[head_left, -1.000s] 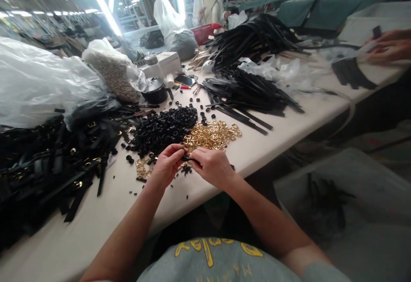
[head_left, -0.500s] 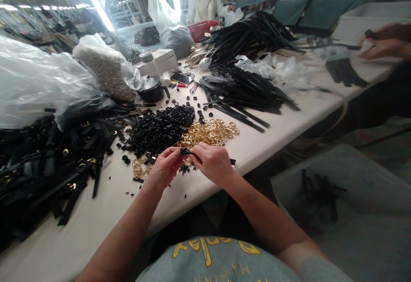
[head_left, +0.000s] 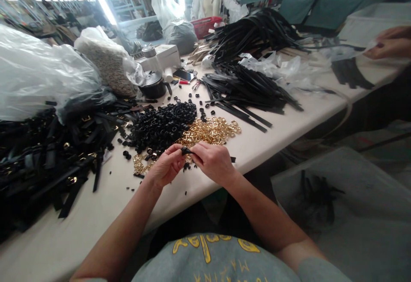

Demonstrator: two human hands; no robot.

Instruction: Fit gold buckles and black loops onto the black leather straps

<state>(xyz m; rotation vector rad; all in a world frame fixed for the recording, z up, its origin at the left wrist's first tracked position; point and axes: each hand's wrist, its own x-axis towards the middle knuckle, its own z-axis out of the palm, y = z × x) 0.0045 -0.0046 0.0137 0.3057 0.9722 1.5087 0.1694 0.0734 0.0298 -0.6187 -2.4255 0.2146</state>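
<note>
Black, pliable-looking material shows between the hands: a strap (head_left: 185, 150) held above the tabletop (head_left: 257, 149), just on the near side of the gold buckles (head_left: 212, 131). The fingers of the left hand (head_left: 168, 162) and right hand (head_left: 215, 162) are closed in a pinch, each gripping it. More of the strap shows between the fingertips than a second ago, and it looks folded or twisted there; the grip barely differs from half a second ago, which suggests fiddly work at one spot. Its visible long axis runs crosswise, nearly level, along the near edge of the buckles, one end towards the left hand, the other disappearing into the right. A dark tip (head_left: 233, 159) pokes out to the near right of the buckles; whether it is the same strap I cannot tell. Black loops (head_left: 162, 123) are heaped left of the buckles.
</note>
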